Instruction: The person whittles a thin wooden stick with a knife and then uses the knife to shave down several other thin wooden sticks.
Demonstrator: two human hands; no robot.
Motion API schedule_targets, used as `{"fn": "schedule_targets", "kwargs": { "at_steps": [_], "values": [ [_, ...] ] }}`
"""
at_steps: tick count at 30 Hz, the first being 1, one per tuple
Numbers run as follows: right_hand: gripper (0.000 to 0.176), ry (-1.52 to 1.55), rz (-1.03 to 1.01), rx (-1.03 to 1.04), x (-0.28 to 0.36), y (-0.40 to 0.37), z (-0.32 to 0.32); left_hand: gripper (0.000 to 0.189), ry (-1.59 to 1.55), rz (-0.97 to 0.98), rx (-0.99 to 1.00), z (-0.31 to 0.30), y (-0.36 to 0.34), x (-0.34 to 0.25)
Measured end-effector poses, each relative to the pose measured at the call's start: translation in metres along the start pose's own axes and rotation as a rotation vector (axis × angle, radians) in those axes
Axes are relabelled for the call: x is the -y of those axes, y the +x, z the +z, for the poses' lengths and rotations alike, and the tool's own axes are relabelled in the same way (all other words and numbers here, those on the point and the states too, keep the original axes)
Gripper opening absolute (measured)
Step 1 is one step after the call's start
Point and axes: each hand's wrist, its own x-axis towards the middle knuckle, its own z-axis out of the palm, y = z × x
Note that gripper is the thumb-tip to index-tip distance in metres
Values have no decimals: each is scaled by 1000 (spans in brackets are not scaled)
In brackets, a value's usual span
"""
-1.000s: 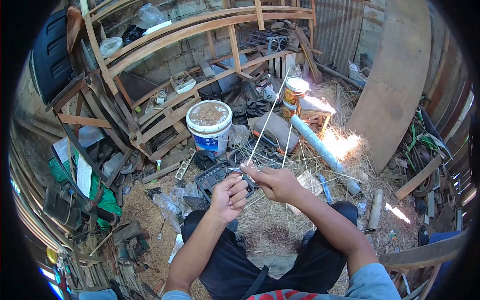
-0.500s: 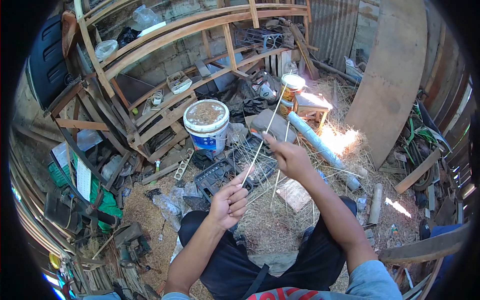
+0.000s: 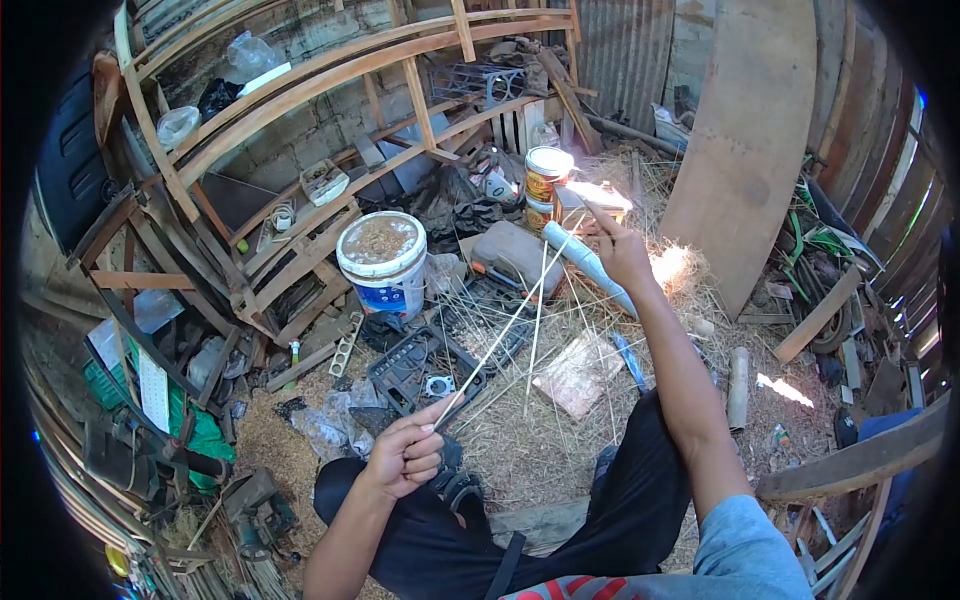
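Note:
In my left hand [image 3: 405, 455] is a thin pale stick [image 3: 493, 350], pinched near its lower end. The stick slants up and to the right, and its far end lies close to my right hand [image 3: 622, 255]. On that hand the index finger points up and left while the other fingers curl in. Whether something small sits in the curled fingers is hidden. Several more thin sticks [image 3: 536, 335] lean and lie between my legs and the clutter ahead. A flat pale board [image 3: 580, 375] rests on the shavings below my right arm.
Ahead stand a white bucket [image 3: 383, 255], stacked paint cans [image 3: 548, 178] and a grey pipe [image 3: 590, 268]. An open black tool case [image 3: 420, 365] lies on the floor. A curved wooden frame [image 3: 330, 95] spans the back, and a tall board [image 3: 740, 150] leans at right.
My right hand has moved up and right along the stick to its far end, its index finger now extended. My left hand has moved down and left, still on the stick. The view has shifted.

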Motion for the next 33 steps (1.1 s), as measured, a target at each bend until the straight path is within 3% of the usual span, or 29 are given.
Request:
{"fn": "schedule_targets", "kwargs": {
  "at_steps": [3, 6, 8, 11, 14, 17, 18, 21, 23, 27, 33],
  "values": [
    [44, -77, 138, -95, -13, 4, -7, 58, -3, -30, -34, -4, -9, 0],
    [40, -107, 143, -337, -108, 10, 3, 58, -24, 2, -35, -11, -25, -3],
    [34, 170, 456, -341, -104, -5, -19, 56, 2, 90, -50, -13, -31, -8],
    [27, 578, 989, -227, -117, -17, -17, 52, -10, 233, -77, -14, -22, -15],
    [26, 637, 1080, 204, -86, -17, 1, 50, 61, 381, -115, -1, 5, -31],
    [45, 546, 547, 267, 34, -30, 14, 46, 151, 435, -214, 26, 34, -41],
    [44, 476, 289, 176, 63, -39, 23, 45, 175, 436, -259, 33, 42, -43],
    [53, 260, -331, 183, 132, -68, 32, 44, 201, 406, -152, 33, 61, -47],
    [59, 223, -452, 321, 184, -85, 15, 45, 201, 383, -106, 35, 68, -43],
    [66, 157, -521, 458, 190, -96, 18, 46, 162, 342, -115, 40, 75, -33],
    [66, 63, -559, 393, 182, -90, 15, 47, 128, 315, -145, 40, 76, -30]
  ]
}}
